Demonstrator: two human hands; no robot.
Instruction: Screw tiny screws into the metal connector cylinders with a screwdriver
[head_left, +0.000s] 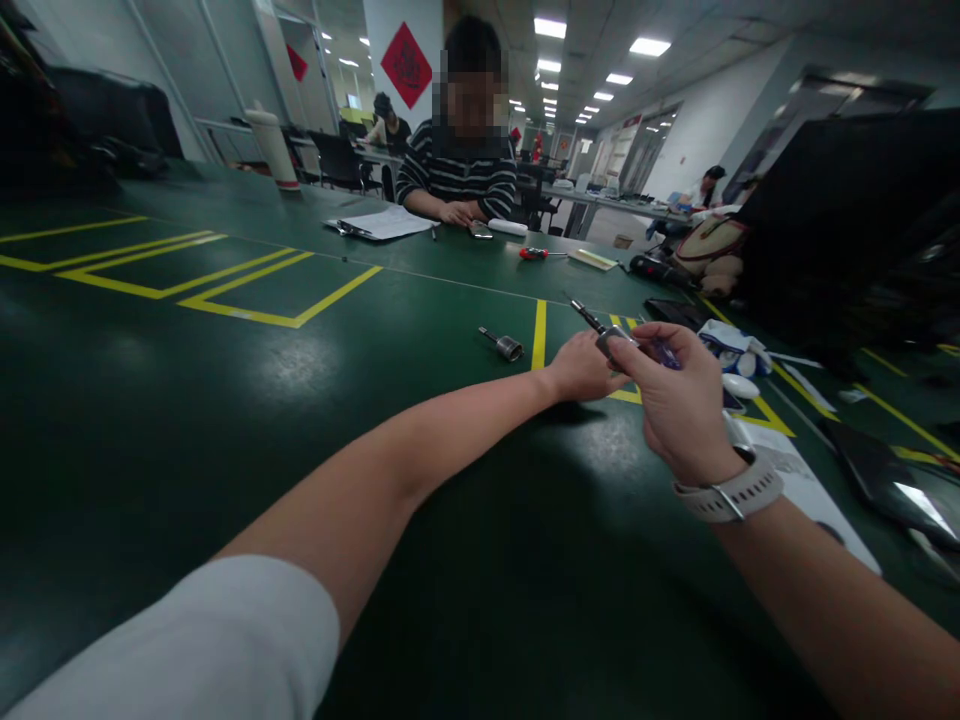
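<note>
My right hand (679,395) is closed, thumb and fingers pinching what looks like a metal hole saw. The dark shank (586,315) points up and to the left, clear of the table. Something purple (664,353) shows between the same fingers; I cannot make out what it is. My left hand (581,368) reaches across, low over the green table (420,390), just behind my right hand. Its fingers are mostly hidden. To its left lies another metal hole saw (508,347) on its side, with a shank.
Across the table sits a person (457,180) with a clipboard of paper (386,223) and a phone (481,231). A red-handled screwdriver (534,254) lies nearer. At right are a blue-and-white cloth (731,348), a white mouse (741,386) and a dark bag. A tall cup (274,150) stands far left.
</note>
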